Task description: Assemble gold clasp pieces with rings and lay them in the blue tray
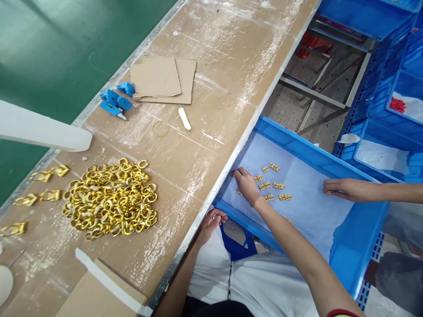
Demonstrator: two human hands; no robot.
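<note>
My right hand [247, 186] reaches down into a blue plastic tray [310, 160] lined with white paper. Its fingers are pinched at the tray's left side, where a bit of a gold-coloured piece [233, 175] shows by the fingertips; most of it is hidden. Around that hand lie several small gold ring clusters [279, 185], set side by side on the paper. My left hand [211, 220] rests palm up at the table edge, fingers loosely bent, with nothing visible in it. A large heap of gold rings [112, 198] sits on the table to the left.
Another person's hand [345, 190] touches the tray paper from the right. On the table [224, 48] are cardboard sheets [157, 78], blue clip-like tools [115, 102], a white-handled tool [184, 118], a yellow band [160, 128] and gold pieces [49, 195]. Blue crates [380, 149] stand at right.
</note>
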